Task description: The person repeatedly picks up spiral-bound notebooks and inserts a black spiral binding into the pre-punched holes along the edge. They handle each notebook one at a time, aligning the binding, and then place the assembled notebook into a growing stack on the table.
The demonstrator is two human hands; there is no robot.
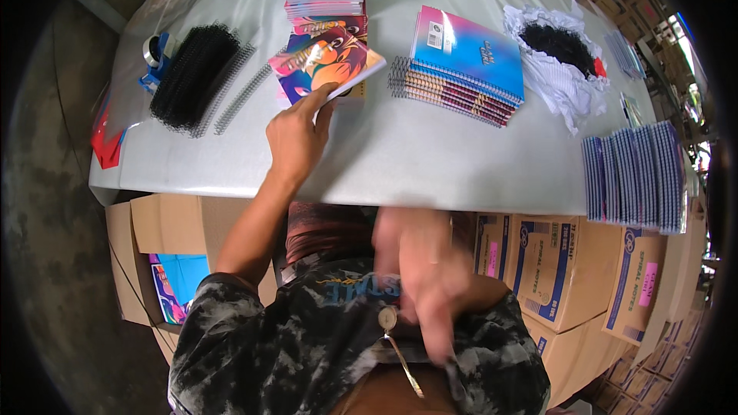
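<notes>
My left hand [301,131] pinches the near corner of a colourful notebook [332,71], thumb and fingers closed on it. The notebook is tilted up over a stack of similar printed notebooks [323,1] that runs toward the far edge. A loose dark spiral coil [244,96] lies just left of the held notebook, beside a thick bundle of black coils [192,73]. My right hand [427,261] hangs in front of my chest, below the table edge. It is smeared by motion, so its fingers and anything in them do not show clearly.
A stack of spiral notebooks [469,61] stands on the grey-covered table [369,161]. Farther right are a white cloth [565,100] with black coils and a notebook row [634,177]. A tape dispenser [154,58] sits left. Cardboard boxes [546,261] stand below.
</notes>
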